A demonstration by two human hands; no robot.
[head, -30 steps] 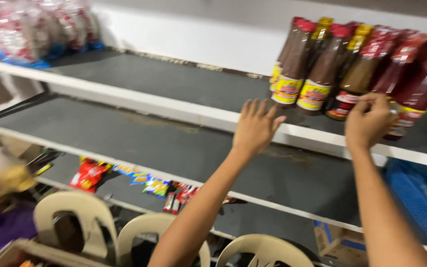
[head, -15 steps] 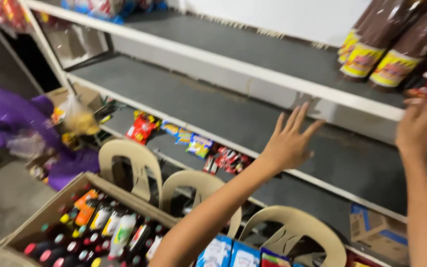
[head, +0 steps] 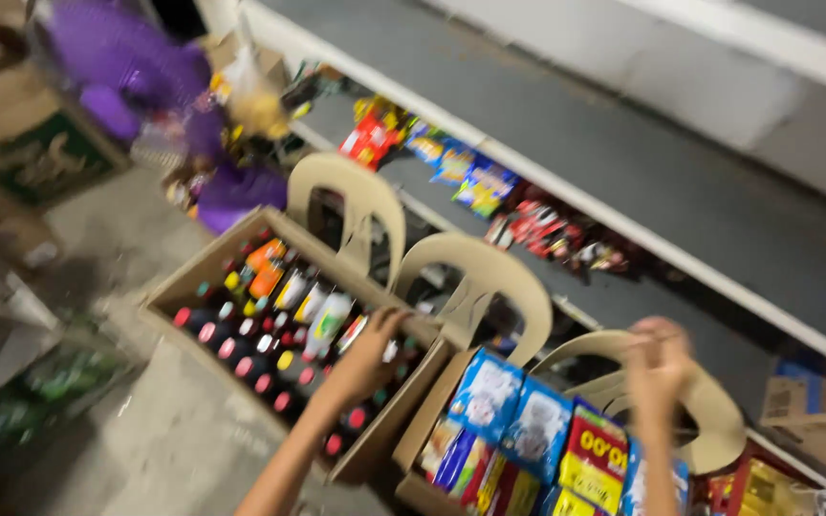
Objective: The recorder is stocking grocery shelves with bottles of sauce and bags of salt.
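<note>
My left hand (head: 367, 355) reaches down over an open cardboard box (head: 189, 283) full of upright bottles with red, yellow and orange caps (head: 270, 315). Its fingers are spread above the bottles at the box's right end and hold nothing. My right hand (head: 659, 361) hangs blurred above a second box of blue and red packets (head: 537, 435), fingers loosely curled; no object is visible in it.
Both boxes rest on beige plastic chairs (head: 351, 196) in a row beside a grey shelf unit (head: 623, 143). Small colourful snack packets (head: 475, 182) lie on the lowest shelf. Purple bags (head: 136, 67) and cartons (head: 31, 158) are piled at the upper left on the concrete floor.
The view has swung down from the shelves to the boxes. Both hands came down off the shelf edge; the left now reaches over the bottle box, the right over the packet box.
</note>
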